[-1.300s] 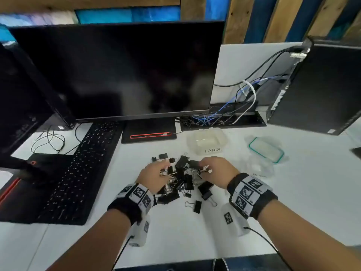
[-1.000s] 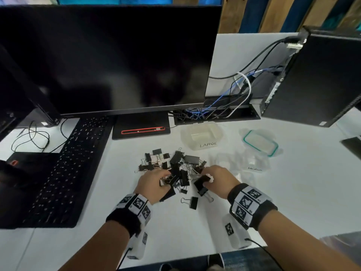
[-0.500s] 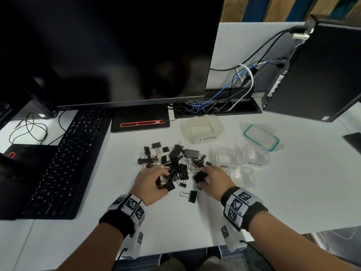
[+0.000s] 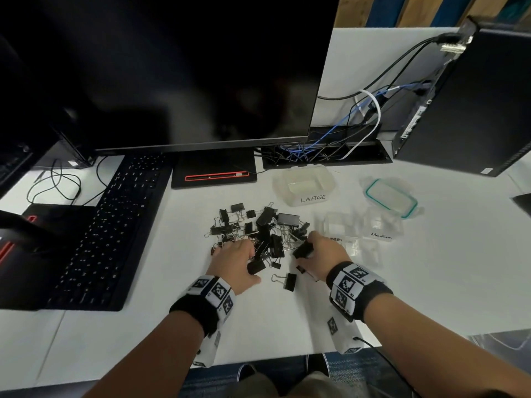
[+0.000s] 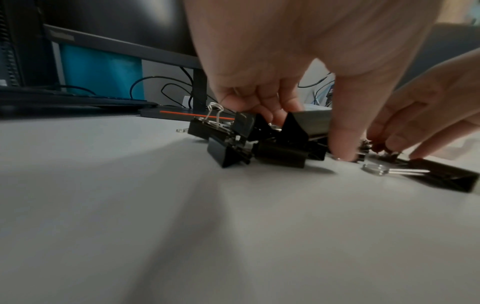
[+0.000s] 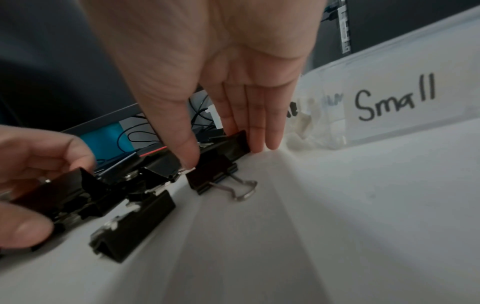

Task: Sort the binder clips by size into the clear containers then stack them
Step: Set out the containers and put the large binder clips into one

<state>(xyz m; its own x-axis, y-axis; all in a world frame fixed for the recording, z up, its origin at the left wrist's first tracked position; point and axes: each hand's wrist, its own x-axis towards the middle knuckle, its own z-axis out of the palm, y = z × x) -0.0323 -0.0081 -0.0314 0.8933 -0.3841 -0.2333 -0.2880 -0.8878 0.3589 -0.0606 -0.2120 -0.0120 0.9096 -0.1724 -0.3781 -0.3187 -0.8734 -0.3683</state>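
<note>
A heap of black binder clips [image 4: 258, 231] of mixed sizes lies mid-table. My left hand [image 4: 250, 261] is at the heap's near left, fingers curled down; its thumb and fingers pinch a large clip [image 5: 311, 123]. My right hand [image 4: 306, 251] is at the near right and pinches another large black clip [image 6: 233, 144] between thumb and fingers. A loose clip [image 4: 288, 281] lies between my wrists. The clear tub marked LARGE [image 4: 304, 196] stands behind the heap. The clear tubs marked Medium [image 4: 382, 225] and Small [image 6: 389, 102] are to the right.
A teal-rimmed lid [image 4: 390, 198] lies right of the LARGE tub. A black keyboard [image 4: 115, 225] sits to the left and a monitor [image 4: 172, 67] behind. A cable tray [image 4: 324, 153] and a computer tower [image 4: 465, 104] are at the back right.
Both hands have drawn back from the middle of the heap to its near edge. The right hand has taken hold of a large clip. The head view has tilted down.
</note>
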